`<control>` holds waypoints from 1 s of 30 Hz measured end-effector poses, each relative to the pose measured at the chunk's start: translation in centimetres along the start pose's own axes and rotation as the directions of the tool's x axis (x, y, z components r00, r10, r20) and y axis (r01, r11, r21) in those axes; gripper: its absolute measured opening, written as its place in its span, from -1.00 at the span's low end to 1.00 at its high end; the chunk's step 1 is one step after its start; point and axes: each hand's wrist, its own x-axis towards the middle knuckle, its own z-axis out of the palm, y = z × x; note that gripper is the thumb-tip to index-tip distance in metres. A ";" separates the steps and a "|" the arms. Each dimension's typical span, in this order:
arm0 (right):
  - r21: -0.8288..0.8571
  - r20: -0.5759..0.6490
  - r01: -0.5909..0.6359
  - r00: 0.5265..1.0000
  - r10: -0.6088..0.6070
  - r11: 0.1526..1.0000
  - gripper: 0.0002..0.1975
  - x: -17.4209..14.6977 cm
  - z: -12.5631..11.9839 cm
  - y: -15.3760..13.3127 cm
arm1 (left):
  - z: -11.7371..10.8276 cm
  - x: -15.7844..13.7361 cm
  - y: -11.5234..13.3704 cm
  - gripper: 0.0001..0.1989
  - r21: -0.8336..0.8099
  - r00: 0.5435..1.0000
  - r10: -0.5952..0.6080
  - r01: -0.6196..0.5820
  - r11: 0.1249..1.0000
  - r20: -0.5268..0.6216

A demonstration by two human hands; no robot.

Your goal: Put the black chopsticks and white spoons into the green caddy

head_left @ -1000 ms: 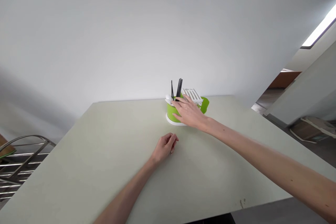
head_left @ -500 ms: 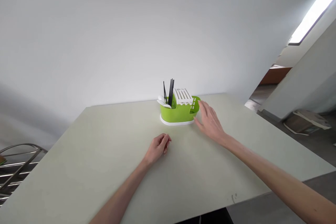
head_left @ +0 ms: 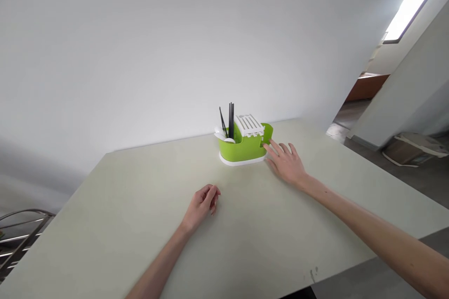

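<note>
A green cutlery caddy (head_left: 243, 148) with a white base stands near the far edge of the pale table (head_left: 122, 215). It holds black chopsticks (head_left: 230, 119), white spoons (head_left: 220, 135) and a white slotted insert (head_left: 249, 124). My right hand (head_left: 286, 163) lies flat on the table at the caddy's right end, fingers spread, fingertips touching or almost touching its side. My left hand (head_left: 201, 203) rests on the table in front of the caddy, fingers curled loosely, holding nothing.
A plain white wall rises behind the table. A metal wire rack (head_left: 17, 238) shows at the lower left. To the right are a floor area, a white pillar and a flat box (head_left: 414, 149) on the floor.
My right hand left the caddy's front, moved round to its right end and settled flat on the table. The view shifted slightly. My left hand stayed put.
</note>
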 end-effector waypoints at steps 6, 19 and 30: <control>-0.015 0.136 -0.139 0.981 0.139 0.990 -0.35 0.2 3.0 3.1 | -4.0 -0.6 -2.0 -0.50 0.031 1.000 0.001 -0.002 1.000 0.022; -0.093 0.219 -0.271 0.933 0.285 0.958 -0.28 0.3 4.9 4.4 | -10.7 -1.6 -4.9 -0.50 -0.024 1.000 -0.008 0.008 1.000 0.016; 0.140 0.179 -0.357 0.927 0.331 0.924 -0.31 -9.4 5.1 -4.4 | -10.4 -3.3 -4.2 -0.45 0.164 0.999 0.019 -0.011 0.986 -0.049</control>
